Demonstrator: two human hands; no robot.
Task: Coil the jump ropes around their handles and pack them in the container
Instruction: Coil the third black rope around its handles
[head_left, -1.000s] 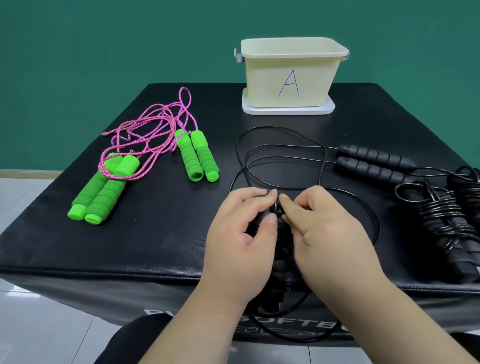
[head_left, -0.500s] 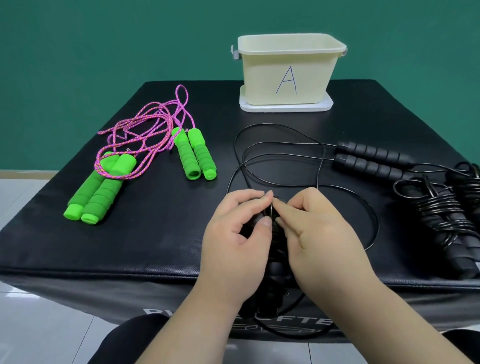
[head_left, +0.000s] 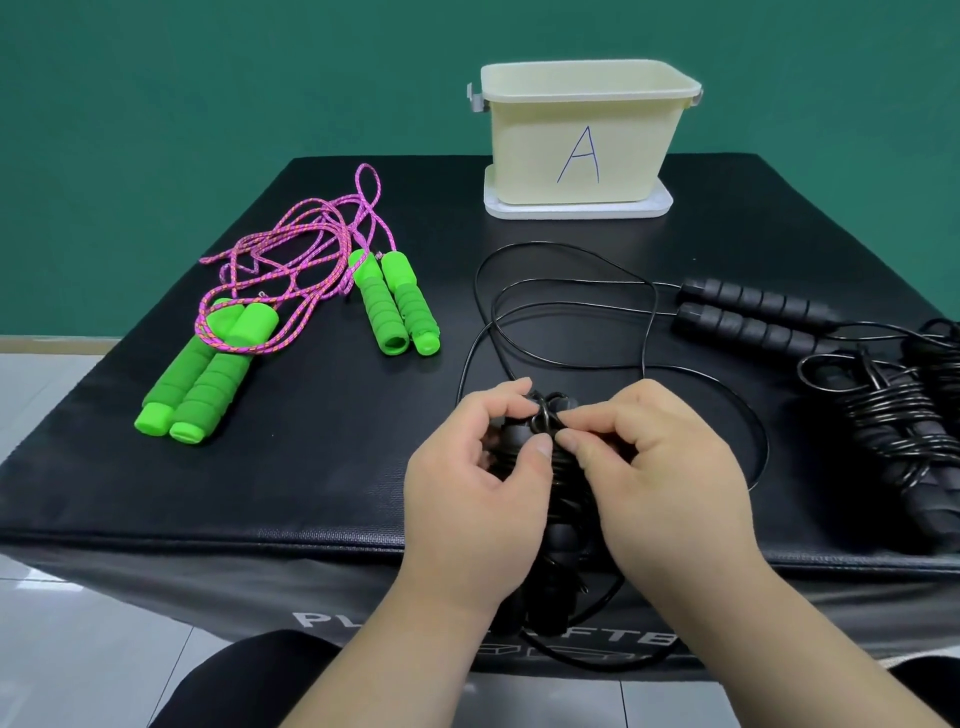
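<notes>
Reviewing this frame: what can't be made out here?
Head view only.
1. Container inside: its front wall hides it.
2. Held rope: the left hand and right hand cover the handles, so the coil count is unclear.
3. Coiled ropes: cut off by the right edge.
4. Printed text: the forearms cover its middle.

Teal wall (head_left: 208, 78), pale tiled floor (head_left: 62, 649), black padded table (head_left: 156, 441)
</notes>
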